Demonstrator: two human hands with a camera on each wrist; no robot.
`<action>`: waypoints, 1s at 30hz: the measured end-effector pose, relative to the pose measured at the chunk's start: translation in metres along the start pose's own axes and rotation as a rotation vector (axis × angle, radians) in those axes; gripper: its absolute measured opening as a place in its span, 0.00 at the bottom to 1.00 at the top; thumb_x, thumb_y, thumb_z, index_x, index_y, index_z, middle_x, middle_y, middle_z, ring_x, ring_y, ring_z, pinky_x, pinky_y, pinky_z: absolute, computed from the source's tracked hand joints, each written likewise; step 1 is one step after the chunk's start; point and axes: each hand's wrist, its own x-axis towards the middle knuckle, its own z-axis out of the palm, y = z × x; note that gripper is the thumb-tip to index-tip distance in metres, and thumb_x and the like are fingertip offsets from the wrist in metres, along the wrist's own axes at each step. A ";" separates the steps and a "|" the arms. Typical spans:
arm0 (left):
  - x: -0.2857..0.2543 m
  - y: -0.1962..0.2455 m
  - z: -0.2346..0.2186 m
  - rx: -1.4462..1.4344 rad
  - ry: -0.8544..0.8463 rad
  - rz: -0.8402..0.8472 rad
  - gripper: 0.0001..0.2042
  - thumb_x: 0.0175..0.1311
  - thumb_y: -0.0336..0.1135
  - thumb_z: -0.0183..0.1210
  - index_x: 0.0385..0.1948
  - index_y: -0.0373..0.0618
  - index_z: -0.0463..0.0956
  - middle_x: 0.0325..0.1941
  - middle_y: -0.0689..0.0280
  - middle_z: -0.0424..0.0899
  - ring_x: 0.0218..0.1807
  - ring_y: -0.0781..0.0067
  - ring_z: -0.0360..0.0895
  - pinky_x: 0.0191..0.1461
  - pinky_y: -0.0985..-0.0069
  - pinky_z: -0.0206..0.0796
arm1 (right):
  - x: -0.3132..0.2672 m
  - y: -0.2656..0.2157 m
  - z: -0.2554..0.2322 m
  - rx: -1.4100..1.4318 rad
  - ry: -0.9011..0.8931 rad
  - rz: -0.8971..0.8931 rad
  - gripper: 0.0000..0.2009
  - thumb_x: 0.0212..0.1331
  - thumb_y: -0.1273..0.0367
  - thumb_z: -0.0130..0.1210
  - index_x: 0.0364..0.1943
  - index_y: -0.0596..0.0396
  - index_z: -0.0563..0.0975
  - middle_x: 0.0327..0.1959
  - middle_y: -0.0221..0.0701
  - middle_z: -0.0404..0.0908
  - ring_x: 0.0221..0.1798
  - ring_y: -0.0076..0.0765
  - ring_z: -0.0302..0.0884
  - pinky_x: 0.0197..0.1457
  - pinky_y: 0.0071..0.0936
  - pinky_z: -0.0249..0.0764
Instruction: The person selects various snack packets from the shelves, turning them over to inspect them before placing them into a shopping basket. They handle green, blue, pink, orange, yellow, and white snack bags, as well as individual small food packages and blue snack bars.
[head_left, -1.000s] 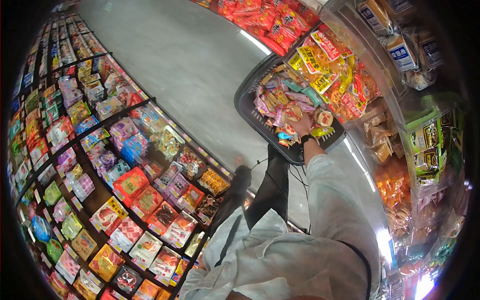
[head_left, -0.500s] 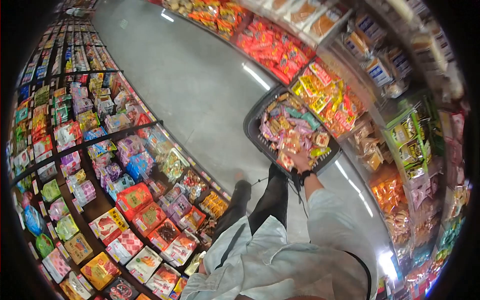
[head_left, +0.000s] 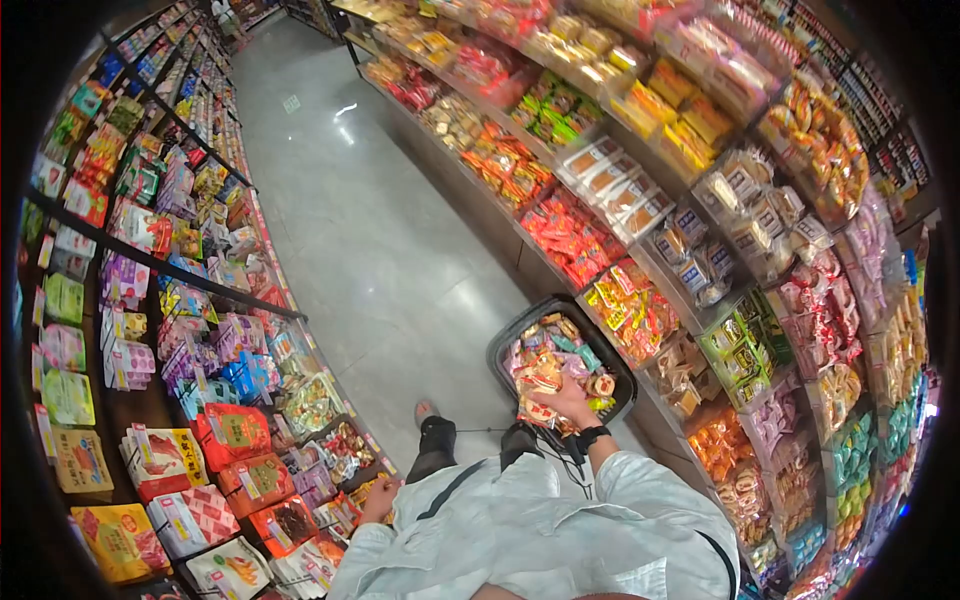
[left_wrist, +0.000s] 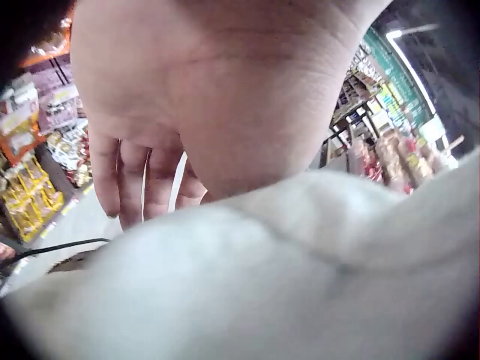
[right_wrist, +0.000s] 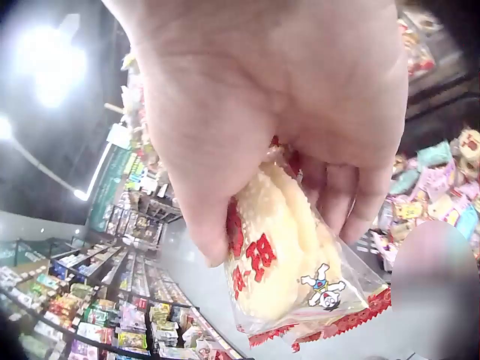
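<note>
In the right wrist view my right hand (right_wrist: 277,97) grips a clear packet of pale rice crackers (right_wrist: 274,240), printed with red characters and a small cartoon figure. Thumb and fingers pinch its upper end. From the head view, that hand (head_left: 568,402) and the packet (head_left: 541,380) are over a dark shopping basket (head_left: 626,395) filled with small wrapped snacks (head_left: 568,340). Down at my left side, my left hand (head_left: 379,498) holds nothing, close to the lower shelf of bagged snacks. Its fingers (left_wrist: 133,176) hang loosely extended in the left wrist view.
Bins of red snack packets (head_left: 570,240) and other loose snacks line the right side, beside the basket. Shelves of bagged goods (head_left: 235,435) run along the left. Between them a grey floor aisle (head_left: 390,230) stretches ahead. A person (head_left: 226,20) stands far down it.
My right hand has come up from among the snacks in the basket with the packet of rice crackers. The head view has tilted up along the aisle, and my left hand has come into view.
</note>
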 end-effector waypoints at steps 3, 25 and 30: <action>0.078 -0.004 -0.034 -0.098 -0.099 0.133 0.16 0.68 0.39 0.60 0.49 0.36 0.80 0.37 0.60 0.88 0.37 0.68 0.85 0.44 0.71 0.76 | -0.023 -0.066 0.016 -0.034 -0.019 -0.086 0.42 0.50 0.56 0.78 0.64 0.65 0.68 0.56 0.40 0.82 0.58 0.32 0.80 0.64 0.32 0.75; 0.042 0.212 -0.159 -0.440 -0.393 0.828 0.36 0.69 0.31 0.65 0.70 0.39 0.48 0.64 0.50 0.75 0.63 0.64 0.78 0.65 0.66 0.73 | -0.100 -0.333 0.216 -0.011 -0.298 -0.398 0.34 0.57 0.59 0.74 0.61 0.61 0.69 0.52 0.37 0.82 0.55 0.30 0.79 0.59 0.31 0.76; 0.085 0.208 -0.190 -0.250 -0.248 0.761 0.36 0.67 0.31 0.66 0.70 0.40 0.51 0.65 0.51 0.74 0.64 0.63 0.77 0.66 0.66 0.73 | -0.048 -0.356 0.245 -0.227 -0.377 -0.456 0.34 0.55 0.52 0.73 0.60 0.54 0.72 0.47 0.41 0.84 0.49 0.41 0.83 0.57 0.38 0.77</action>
